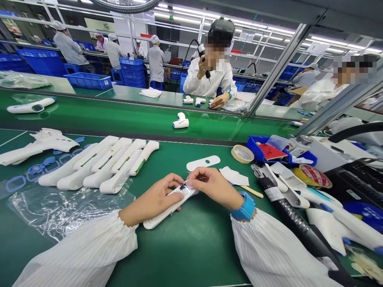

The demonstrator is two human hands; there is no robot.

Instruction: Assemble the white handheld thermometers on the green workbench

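My left hand is wrapped round a long white plastic housing, held slanted over the green bench with its lower end towards me. My right hand, with a blue band on the wrist, is closed at the housing's upper end, thumb and forefinger pinched together. Between the fingers, small dark and shiny parts show inside the housing; my fingertips partly cover them. Just beyond my hands lies a flat white oval cover with a hole. Right of it is a white piece with a tan stick beside it.
At left are several white handle shells, a clear plastic bag and blue rings. To the right are a tape roll, a blue bin and a black cylindrical tool. Across the green belt, a co-worker holds a screwdriver.
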